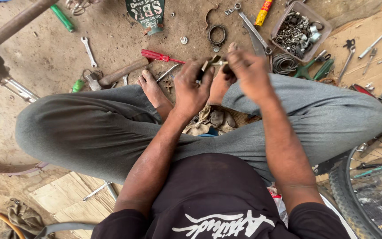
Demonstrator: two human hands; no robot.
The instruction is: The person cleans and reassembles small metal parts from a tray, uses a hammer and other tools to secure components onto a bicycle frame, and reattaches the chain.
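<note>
Here, seen from above, a person sitting cross-legged on a dirt workshop floor works a small metal part (212, 62) held up between both hands over the crossed bare feet. The left hand (192, 86) has its fingers closed around the part's near end, while the right hand (248, 71), slightly blurred, pinches the other end with fingertips drawn together; how firmly it grips cannot be told. The part's long axis runs roughly side to side, from one hand across to the other, and both hands touch it, so neither is nearer. Just beyond the fingers on the ground lie a red-handled screwdriver (158, 55), a wooden-handled hammer (122, 71) and a dark rubber ring (217, 34). Farther to the right sits a brown tray (326, 32) heaped with nuts and bolts, with green-handled pliers (315, 68) beside it and a long spanner (252, 27) angled toward it. A smaller spanner (88, 50) lies well apart to the left. A bicycle wheel (368, 190) leans in at the lower right by the knee. Nothing stands between the hands and the part; a crumpled rag (211, 120) lies under the legs.
</note>
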